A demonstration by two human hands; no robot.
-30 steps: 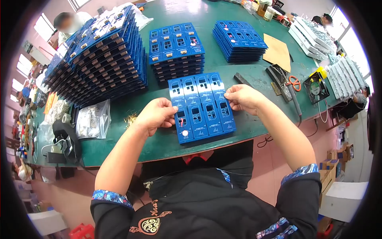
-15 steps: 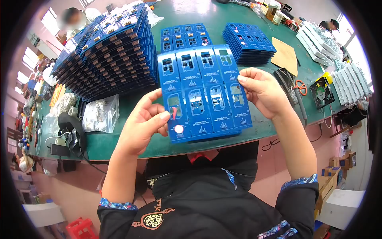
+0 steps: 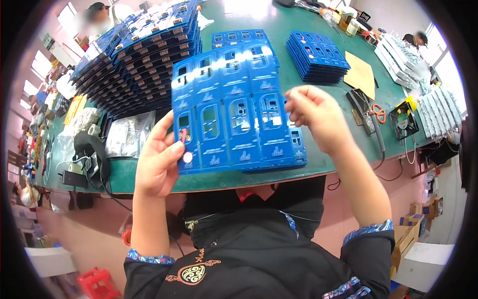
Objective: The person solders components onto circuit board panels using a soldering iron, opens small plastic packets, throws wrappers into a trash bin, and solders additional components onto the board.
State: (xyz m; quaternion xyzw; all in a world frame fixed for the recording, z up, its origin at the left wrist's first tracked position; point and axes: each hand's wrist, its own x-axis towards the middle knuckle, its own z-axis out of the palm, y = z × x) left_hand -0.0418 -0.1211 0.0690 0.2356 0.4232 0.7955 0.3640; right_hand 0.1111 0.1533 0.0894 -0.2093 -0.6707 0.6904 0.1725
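A blue circuit board panel point(image 3: 219, 137) with rows of rectangular cut-outs is raised and tilted in front of me. Closed on its lower left edge is my left hand point(image 3: 158, 162), the thumb beside a pink mark and a white round spot. My right hand point(image 3: 318, 117) is just off the panel's right edge, its fingers loosely bent and a little apart, with nothing visible in them. Partly covered by the raised panel, another blue panel point(image 3: 298, 149) lies at the table's front edge. More blue panels point(image 3: 241, 36) show behind it.
Tall stacks of populated blue boards point(image 3: 149, 55) stand at left, and a lower board stack point(image 3: 318, 57) at back right. On the right are orange-handled scissors point(image 3: 379, 113), a cardboard piece point(image 3: 359, 74), a small fan point(image 3: 404, 119) and white racks point(image 3: 440, 112). A plastic bag point(image 3: 130, 134) lies left.
The panel has shifted left with my left hand, uncovering part of the panel beneath. My right hand has let go of its right edge.
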